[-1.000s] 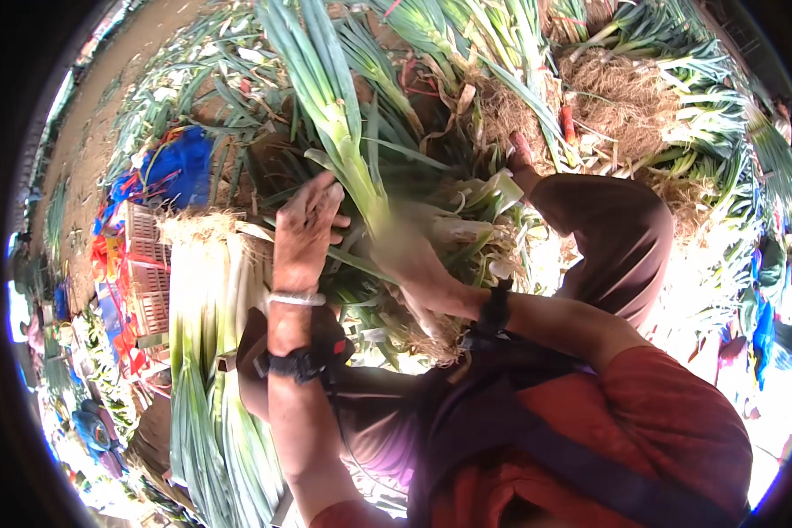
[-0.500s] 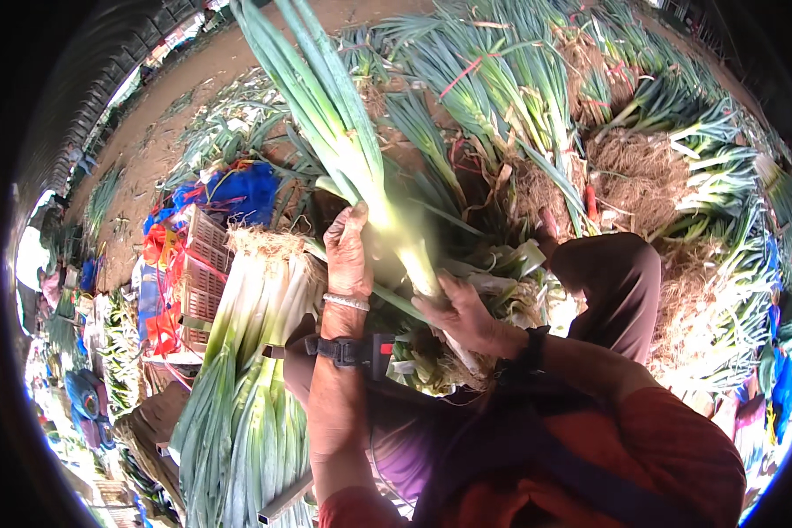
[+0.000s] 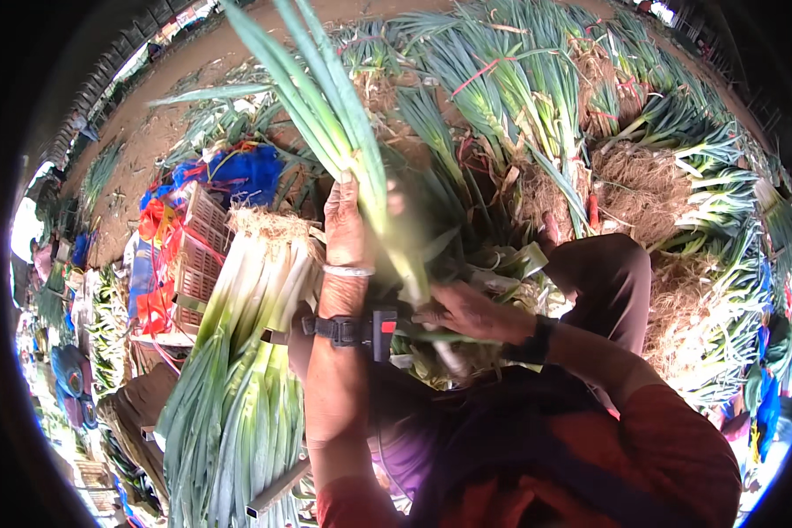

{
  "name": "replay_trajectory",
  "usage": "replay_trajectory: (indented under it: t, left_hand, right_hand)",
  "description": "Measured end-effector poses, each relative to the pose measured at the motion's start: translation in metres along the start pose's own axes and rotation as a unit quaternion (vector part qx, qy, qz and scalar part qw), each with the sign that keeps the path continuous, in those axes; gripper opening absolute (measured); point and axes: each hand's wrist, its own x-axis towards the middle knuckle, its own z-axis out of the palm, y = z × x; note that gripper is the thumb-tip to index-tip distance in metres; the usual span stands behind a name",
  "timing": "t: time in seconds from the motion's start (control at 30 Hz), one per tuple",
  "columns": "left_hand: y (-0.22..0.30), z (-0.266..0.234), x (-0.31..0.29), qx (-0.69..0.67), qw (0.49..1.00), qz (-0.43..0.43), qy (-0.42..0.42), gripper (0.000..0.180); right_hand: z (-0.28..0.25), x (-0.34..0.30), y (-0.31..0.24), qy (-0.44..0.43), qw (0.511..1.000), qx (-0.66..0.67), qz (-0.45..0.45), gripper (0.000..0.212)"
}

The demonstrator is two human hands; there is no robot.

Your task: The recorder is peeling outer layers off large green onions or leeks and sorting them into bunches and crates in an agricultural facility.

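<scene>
A long leek [image 3: 341, 139] slants across the middle, its green leaves up and to the left and its pale stalk down toward my lap. My left hand [image 3: 346, 231] is closed round the stalk just below the leaves. Lower down, my right hand [image 3: 473, 313] has its fingers against the pale part; they look closed on it, though blur softens the fingertips. Beside my left forearm lies a thick bundle of leeks [image 3: 251, 308], roots at the far end and leaves toward me. The held leek's lower end is blurred.
A pinkish plastic crate [image 3: 204, 251] with red ribbon [image 3: 156, 299] and blue netting [image 3: 242, 172] stands at the left. Tied leek bundles [image 3: 537, 97] fill the far right, with root clumps [image 3: 647, 189] facing inward. A metal bar [image 3: 277, 488] lies near my left elbow.
My left hand has moved slightly up and away, and the leek has shifted a little left. One leaf now sticks out to the left. My right hand stays low on the stalk.
</scene>
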Motion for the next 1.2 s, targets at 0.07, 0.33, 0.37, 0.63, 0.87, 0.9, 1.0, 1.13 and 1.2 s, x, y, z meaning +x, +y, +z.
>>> replay_trajectory:
  t: [0.07, 0.33, 0.37, 0.63, 0.87, 0.9, 1.0, 1.13, 1.2]
  left_hand:
    - [-0.004, -0.010, -0.008, -0.023, 0.999, 0.019, 0.040, 0.044]
    - [-0.013, 0.009, -0.019, -0.022, 0.996, 0.053, 0.067, 0.044]
    - [-0.016, 0.013, -0.019, -0.037, 0.995, 0.058, 0.067, 0.044]
    - [-0.001, 0.012, -0.020, -0.082, 0.995, 0.047, 0.022, 0.040]
    - [0.022, -0.011, -0.015, -0.134, 0.990, 0.045, 0.031, 0.038]
    - [0.021, -0.018, -0.012, -0.148, 0.986, 0.040, 0.059, 0.037]
    - [0.017, -0.018, -0.010, -0.150, 0.986, 0.057, 0.052, 0.037]
    - [0.010, -0.014, -0.011, -0.129, 0.988, 0.067, 0.060, 0.040]
    - [0.011, -0.013, -0.008, -0.145, 0.987, 0.046, 0.060, 0.041]
  right_hand:
    - [-0.022, 0.010, -0.016, 0.005, 0.995, -0.092, -0.032, 0.033]
    - [-0.083, 0.089, -0.049, 0.329, 0.876, -0.273, -0.224, 0.014]
    - [-0.086, 0.095, -0.053, 0.337, 0.835, -0.359, -0.247, 0.014]
    - [-0.147, 0.100, -0.032, 0.471, 0.859, -0.100, -0.173, 0.012]
    - [-0.098, 0.066, -0.018, 0.105, 0.972, -0.211, 0.017, 0.019]
    - [-0.082, 0.070, -0.018, 0.102, 0.994, 0.035, 0.013, 0.024]
    - [-0.049, 0.084, -0.027, 0.101, 0.949, 0.300, 0.006, 0.032]
    - [-0.026, 0.107, -0.016, 0.093, 0.967, 0.236, -0.022, 0.038]
    - [-0.023, 0.106, -0.008, 0.083, 0.963, 0.257, -0.001, 0.039]
